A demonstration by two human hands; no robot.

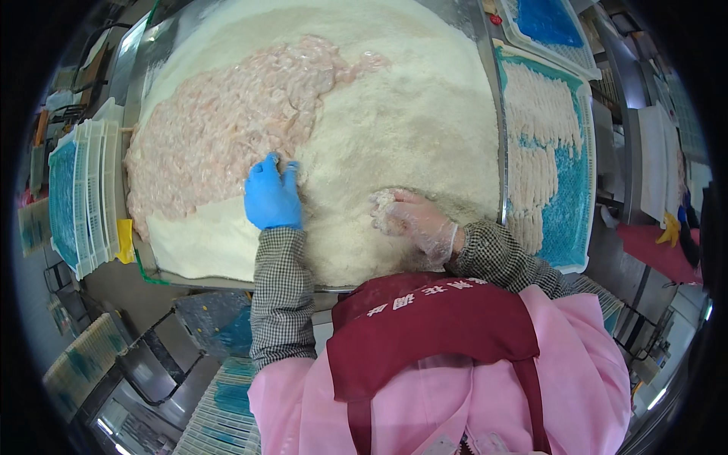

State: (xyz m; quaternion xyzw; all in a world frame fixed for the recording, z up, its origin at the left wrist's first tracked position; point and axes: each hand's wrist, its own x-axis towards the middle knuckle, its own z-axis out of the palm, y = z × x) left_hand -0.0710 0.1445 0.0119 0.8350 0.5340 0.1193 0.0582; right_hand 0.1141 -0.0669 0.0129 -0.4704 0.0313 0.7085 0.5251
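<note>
My left hand point(273, 199), in a blue glove, is at the near edge of a wide heap of pale pink raw meat strips point(227, 114). Its thumb and fingertips are bent in around a bit of the meat. To the right my right hand point(413, 220), in a clear plastic glove, rests low over a bed of off-white flour point(409, 129). Flour cakes its curled fingers, and whatever they close on is hidden. Meat and flour lie together in a large metal-edged tray point(494, 98).
Right of the tray, a white crate point(588, 182) with a teal mesh liner holds rows of floured strips point(535, 106). Behind it sits another crate with a blue liner point(547, 23). Stacked white crates point(98, 189) stand at the left, beside a yellow piece point(125, 241).
</note>
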